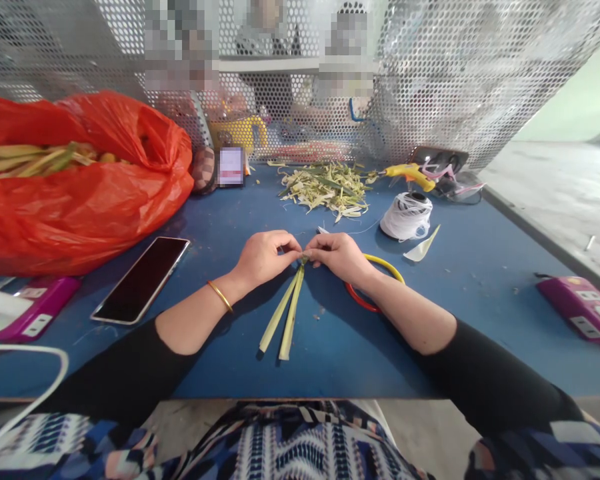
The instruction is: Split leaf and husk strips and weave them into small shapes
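Two pale green leaf strips (287, 319) meet at a narrow top end, and their loose ends splay toward me over the blue table. My left hand (273, 257) pinches that top end between thumb and fingertips. Close against it, my right hand (337, 257) is also closed in a pinch at the same spot; the fingertips hide just what each one grips. Partly under my right forearm lies a red and yellow ring (391, 265). A cone of white thread (407, 217) stands beyond my right hand, with a thin thread trailing from it toward the hands.
A red plastic bag (145, 200) of leaf strips fills the left, near a phone (141, 280) and a purple power strip (55, 303). Leaf scraps (327, 189) are heaped at the back beside a yellow glue gun (411, 175). Another purple power strip (583, 308) lies right. Behind a perforated metal screen (430, 80) sit people.
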Demonstrator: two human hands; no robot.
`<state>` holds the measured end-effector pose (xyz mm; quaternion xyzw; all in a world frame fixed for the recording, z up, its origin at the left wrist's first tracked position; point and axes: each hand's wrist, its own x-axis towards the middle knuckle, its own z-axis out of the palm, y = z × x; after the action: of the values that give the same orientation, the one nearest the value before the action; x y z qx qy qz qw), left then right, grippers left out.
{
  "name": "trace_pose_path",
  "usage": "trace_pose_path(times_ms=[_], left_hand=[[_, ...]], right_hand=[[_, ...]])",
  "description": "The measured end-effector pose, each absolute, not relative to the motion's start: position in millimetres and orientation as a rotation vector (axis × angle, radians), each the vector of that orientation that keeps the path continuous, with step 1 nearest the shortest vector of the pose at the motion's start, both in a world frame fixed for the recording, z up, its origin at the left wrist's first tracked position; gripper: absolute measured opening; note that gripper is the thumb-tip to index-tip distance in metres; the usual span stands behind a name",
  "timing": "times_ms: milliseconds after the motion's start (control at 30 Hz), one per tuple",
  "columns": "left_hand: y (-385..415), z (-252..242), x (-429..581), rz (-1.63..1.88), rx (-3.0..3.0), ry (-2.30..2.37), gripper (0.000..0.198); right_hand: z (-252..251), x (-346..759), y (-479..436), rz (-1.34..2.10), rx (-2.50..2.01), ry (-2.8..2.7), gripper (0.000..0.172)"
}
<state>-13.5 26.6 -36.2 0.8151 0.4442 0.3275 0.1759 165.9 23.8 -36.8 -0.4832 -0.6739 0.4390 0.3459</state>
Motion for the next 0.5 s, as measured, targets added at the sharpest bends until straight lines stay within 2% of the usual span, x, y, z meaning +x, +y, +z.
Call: trace_pose_path(times_ms=[267,500], left_hand=[[26,-34,-13,0.905,2.291,1.245,0.011],[29,-33,-16,0.584,2.38,1.63,0.015]], right_hand=[[-31,170,23,1.033,-1.378,-1.853,0.01],[-7,180,21,1.008,-1.485,-2.226,0.01]])
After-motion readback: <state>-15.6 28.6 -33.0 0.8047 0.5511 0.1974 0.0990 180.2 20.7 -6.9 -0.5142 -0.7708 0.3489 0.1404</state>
